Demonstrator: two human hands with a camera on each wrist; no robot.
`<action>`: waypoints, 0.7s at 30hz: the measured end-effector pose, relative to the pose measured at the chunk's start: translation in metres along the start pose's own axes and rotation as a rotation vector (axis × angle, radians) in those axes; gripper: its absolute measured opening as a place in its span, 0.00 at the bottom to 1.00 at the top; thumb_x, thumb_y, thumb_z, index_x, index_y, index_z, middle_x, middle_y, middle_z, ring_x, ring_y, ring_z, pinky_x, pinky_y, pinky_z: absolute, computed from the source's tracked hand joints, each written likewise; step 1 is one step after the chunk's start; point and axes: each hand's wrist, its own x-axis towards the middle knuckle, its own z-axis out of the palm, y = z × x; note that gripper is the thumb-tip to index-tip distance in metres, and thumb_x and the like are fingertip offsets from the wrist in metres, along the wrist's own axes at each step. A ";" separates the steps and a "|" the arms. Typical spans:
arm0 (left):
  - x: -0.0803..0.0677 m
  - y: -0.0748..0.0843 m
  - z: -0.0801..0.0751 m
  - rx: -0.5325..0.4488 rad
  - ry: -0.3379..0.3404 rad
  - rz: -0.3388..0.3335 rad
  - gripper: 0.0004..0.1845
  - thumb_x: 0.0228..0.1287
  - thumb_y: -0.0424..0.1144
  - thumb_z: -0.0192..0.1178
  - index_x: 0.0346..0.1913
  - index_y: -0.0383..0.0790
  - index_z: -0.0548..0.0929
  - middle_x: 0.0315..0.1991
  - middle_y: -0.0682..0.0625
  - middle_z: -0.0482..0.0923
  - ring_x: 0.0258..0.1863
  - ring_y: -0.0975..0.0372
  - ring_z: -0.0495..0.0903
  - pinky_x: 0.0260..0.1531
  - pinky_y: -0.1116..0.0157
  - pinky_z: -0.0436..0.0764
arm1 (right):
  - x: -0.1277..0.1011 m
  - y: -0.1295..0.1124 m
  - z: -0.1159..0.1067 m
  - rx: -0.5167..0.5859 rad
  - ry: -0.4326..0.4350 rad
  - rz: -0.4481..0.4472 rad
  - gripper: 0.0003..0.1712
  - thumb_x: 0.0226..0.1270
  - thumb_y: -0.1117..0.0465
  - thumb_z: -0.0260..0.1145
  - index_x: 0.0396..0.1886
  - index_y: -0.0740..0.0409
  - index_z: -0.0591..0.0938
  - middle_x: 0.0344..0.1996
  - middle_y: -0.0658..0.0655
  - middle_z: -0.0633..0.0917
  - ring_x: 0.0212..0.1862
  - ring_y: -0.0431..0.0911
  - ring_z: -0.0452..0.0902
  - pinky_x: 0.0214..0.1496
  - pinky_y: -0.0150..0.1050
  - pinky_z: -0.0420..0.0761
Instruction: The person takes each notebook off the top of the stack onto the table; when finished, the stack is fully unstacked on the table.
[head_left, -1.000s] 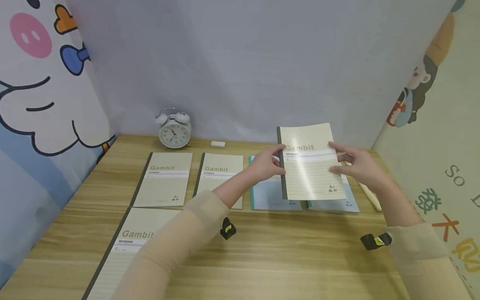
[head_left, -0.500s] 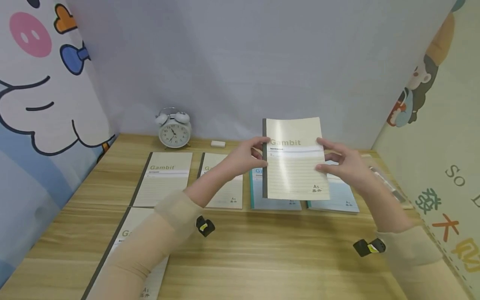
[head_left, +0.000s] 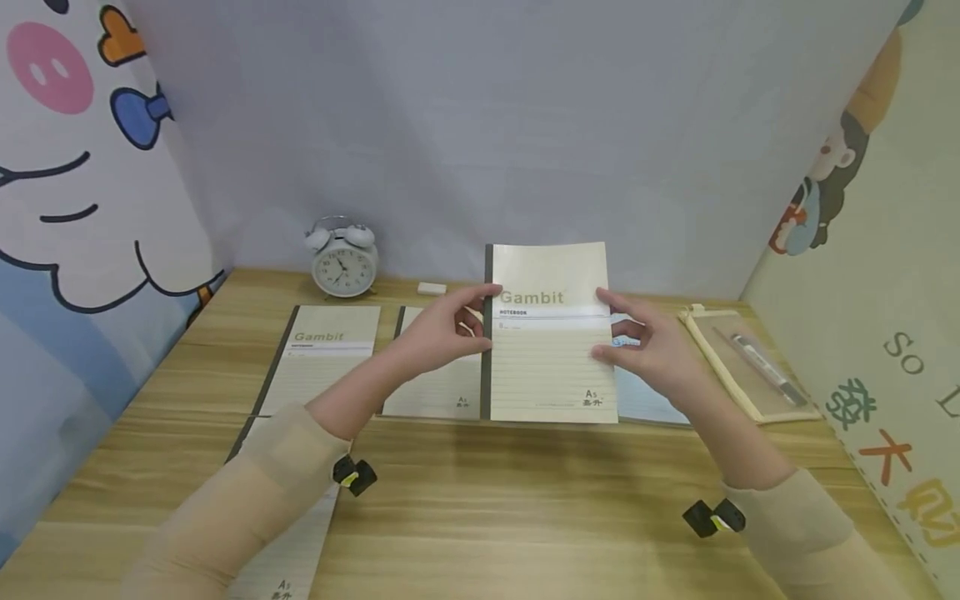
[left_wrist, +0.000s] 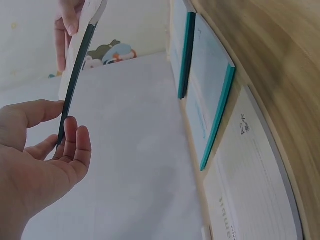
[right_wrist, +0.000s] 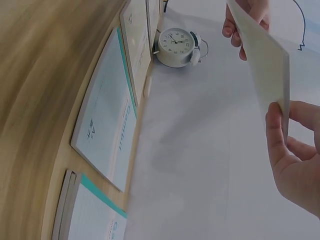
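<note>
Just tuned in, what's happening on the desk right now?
A person holds a cream Gambit notebook upright above the wooden desk, left hand pinching its dark spine edge, right hand the opposite edge. More cream notebooks and blue ones lie flat in rows; an alarm clock stands behind.

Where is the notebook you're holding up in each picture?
Head: the cream notebook stands upright in the middle, held between the left hand and right hand.
Left wrist: only its dark spine edge shows, upper left.
Right wrist: its pale cover slants across the upper right.
Shared landmark: the blue notebooks lying on the desk.
</note>
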 end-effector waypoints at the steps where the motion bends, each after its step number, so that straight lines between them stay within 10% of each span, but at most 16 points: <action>1: -0.003 -0.001 -0.001 0.006 0.006 -0.004 0.36 0.58 0.31 0.64 0.70 0.48 0.64 0.49 0.47 0.69 0.39 0.59 0.76 0.43 0.64 0.79 | -0.001 0.000 0.003 0.002 -0.005 0.009 0.43 0.53 0.69 0.72 0.70 0.57 0.65 0.62 0.59 0.68 0.43 0.36 0.78 0.43 0.29 0.81; 21: -0.063 -0.036 -0.009 0.076 0.024 -0.047 0.37 0.57 0.31 0.64 0.70 0.46 0.63 0.45 0.48 0.73 0.37 0.60 0.75 0.37 0.67 0.79 | -0.016 0.012 0.061 -0.075 -0.109 -0.006 0.42 0.52 0.65 0.74 0.68 0.53 0.68 0.60 0.59 0.72 0.40 0.41 0.80 0.41 0.33 0.83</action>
